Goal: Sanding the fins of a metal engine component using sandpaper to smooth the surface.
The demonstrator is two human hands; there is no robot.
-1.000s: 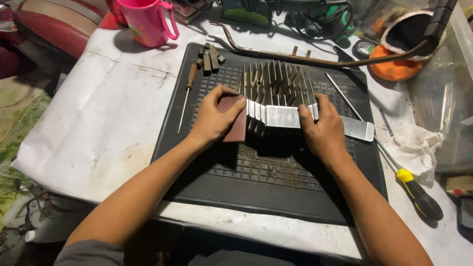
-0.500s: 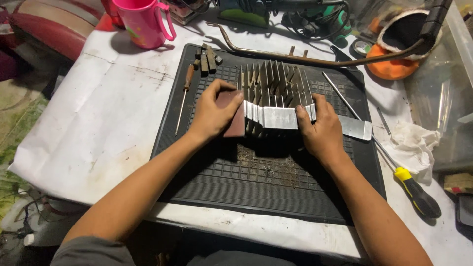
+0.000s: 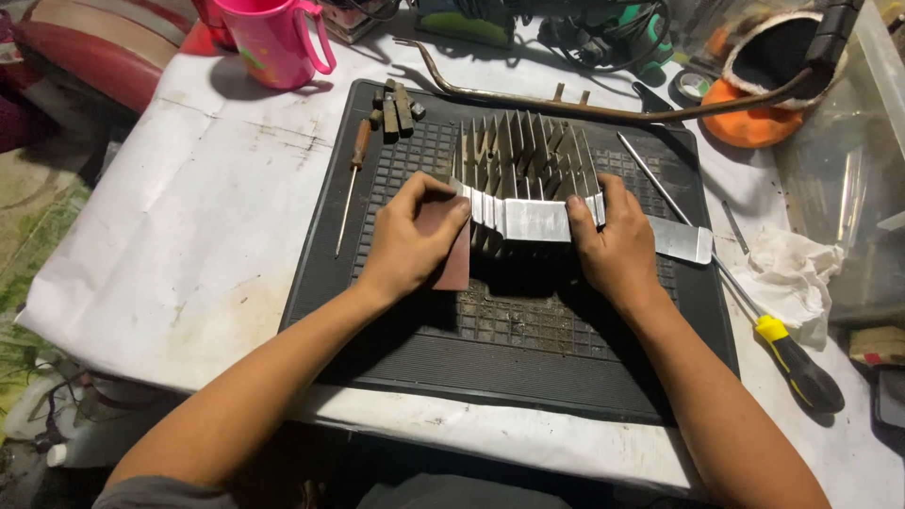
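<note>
A pink cup (image 3: pixel 273 42) stands far back on the bench (image 3: pixel 189 236), out of the way. The left hand (image 3: pixel 410 240) presses a brown sanding sheet (image 3: pixel 451 247) flat against the side of the metal part with fins (image 3: pixel 523 184), which sits on the black mat (image 3: pixel 528 358). The right hand (image 3: pixel 613 247) grips the part's other side to keep it from sliding. The hands hide the part's sides.

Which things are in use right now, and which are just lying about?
In use: finned metal part, sandpaper, left hand, right hand, black mat.
Lying about: pink mug, awl, yellow screwdriver, rag, bent rod.
</note>
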